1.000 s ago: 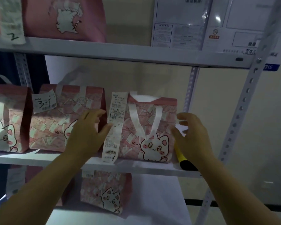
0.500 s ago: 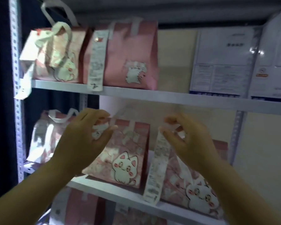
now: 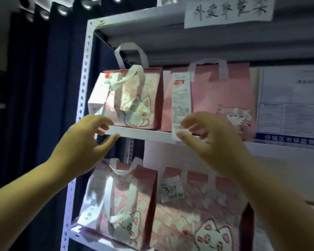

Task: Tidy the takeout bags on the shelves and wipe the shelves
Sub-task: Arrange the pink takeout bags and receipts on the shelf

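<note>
Upper shelf [image 3: 143, 132]: two pink takeout bags, side by side and upright.
- Left bag [image 3: 132, 98]: cat print, white handles, at the shelf's left end by the perforated post [image 3: 82, 98].
- Right bag [image 3: 223, 95]: plainer pink, with a long receipt [image 3: 181, 98] hung down its front past the shelf edge.

Lower shelf [image 3: 74, 234]: two more cat-print bags [image 3: 120, 205] are stood side by side, the right one [image 3: 198, 214] tagged with a handwritten label [image 3: 171, 190].

Left hand [image 3: 83, 145]: raised at the upper shelf's front edge, fingers above and thumb below; grip loose, nothing held.

Right hand [image 3: 216, 142]: raised at the receipt's lower end, thumb tip beside the paper; grip spread, nothing seen to be pinched.

Surroundings: paper sign [image 3: 228, 11] on the top rail, dark curtain [image 3: 43, 87] at left.
</note>
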